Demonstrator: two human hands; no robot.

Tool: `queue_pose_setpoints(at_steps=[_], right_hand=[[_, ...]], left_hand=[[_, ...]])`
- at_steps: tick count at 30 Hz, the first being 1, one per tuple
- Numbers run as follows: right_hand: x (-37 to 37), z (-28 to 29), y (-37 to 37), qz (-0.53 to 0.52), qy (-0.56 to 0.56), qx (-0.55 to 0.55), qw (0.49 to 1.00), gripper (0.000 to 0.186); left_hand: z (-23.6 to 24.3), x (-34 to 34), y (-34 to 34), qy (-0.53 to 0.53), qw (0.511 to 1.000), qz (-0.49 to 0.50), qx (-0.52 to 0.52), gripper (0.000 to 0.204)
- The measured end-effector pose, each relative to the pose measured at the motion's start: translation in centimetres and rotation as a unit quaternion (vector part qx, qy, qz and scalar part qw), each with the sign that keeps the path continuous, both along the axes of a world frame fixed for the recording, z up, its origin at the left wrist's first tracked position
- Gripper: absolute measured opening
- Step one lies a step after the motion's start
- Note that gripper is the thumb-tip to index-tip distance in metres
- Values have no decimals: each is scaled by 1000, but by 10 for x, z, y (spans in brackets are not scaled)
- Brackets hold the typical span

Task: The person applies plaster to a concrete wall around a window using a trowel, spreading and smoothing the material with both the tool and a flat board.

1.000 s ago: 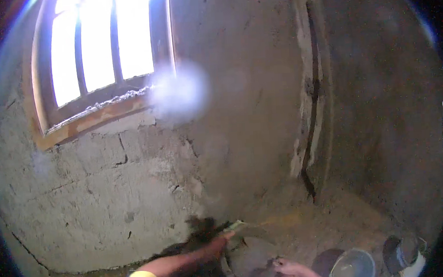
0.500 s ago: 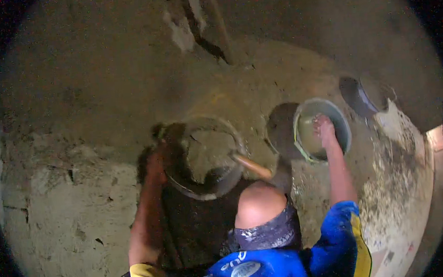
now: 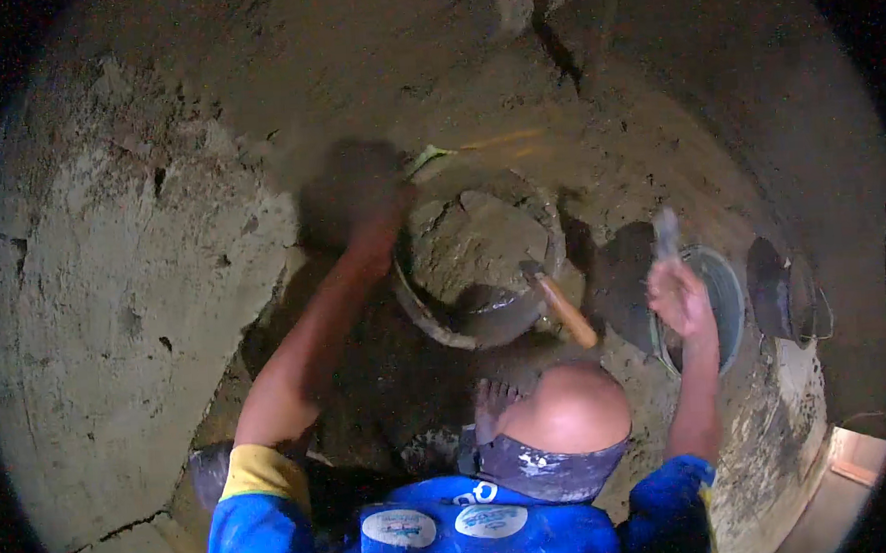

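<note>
A round basin (image 3: 436,329) holds wet grey-brown mortar (image 3: 486,229). A tool with a wooden handle (image 3: 568,315), like a trowel, leans across its near right rim; its blade is hidden in the basin. My left hand (image 3: 392,211) is at the basin's left rim, its fingers dark and blurred, beside a pale green strip (image 3: 429,157). Over a bucket (image 3: 729,282) on the right, my right hand (image 3: 681,302) is raised with its fingers partly bent. A blurred pale grey streak (image 3: 667,230) shows just beyond the fingertips; I cannot tell whether it is water or a held thing.
Right of the bucket stands another dark container (image 3: 773,294) with a thin handle. My bent knee (image 3: 580,404) is close below the basin. A rough, cracked pale surface (image 3: 115,324) spreads on the left. A dark crack (image 3: 556,50) runs at the top.
My right hand has come up out of the bucket, and the grey streak now shows beyond it. My left hand stays by the basin's left rim. The whole view has shifted.
</note>
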State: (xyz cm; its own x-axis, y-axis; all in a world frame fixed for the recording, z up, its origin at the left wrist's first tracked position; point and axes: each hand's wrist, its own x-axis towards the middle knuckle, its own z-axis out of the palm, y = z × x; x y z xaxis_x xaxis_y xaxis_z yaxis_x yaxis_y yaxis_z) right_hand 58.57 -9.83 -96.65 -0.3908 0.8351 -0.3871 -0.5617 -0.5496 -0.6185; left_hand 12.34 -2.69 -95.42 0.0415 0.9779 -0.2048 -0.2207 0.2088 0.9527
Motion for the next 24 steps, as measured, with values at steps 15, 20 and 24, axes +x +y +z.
queue_pose_setpoints(at_steps=[15, 20, 24], right_hand=[[-158, -21, -34, 206, -696, 233, 647, 57], [-167, 63, -5, 364, -798, 269, 399, 47], [-140, 35, 7, 362, -750, 390, 393, 37]], left_hand=[[-14, 30, -27, -34, 997, 30, -67, 34], [-6, 26, -28, 48, 998, 5, -31, 34], [15, 44, -32, 113, 993, -30, -17, 34]])
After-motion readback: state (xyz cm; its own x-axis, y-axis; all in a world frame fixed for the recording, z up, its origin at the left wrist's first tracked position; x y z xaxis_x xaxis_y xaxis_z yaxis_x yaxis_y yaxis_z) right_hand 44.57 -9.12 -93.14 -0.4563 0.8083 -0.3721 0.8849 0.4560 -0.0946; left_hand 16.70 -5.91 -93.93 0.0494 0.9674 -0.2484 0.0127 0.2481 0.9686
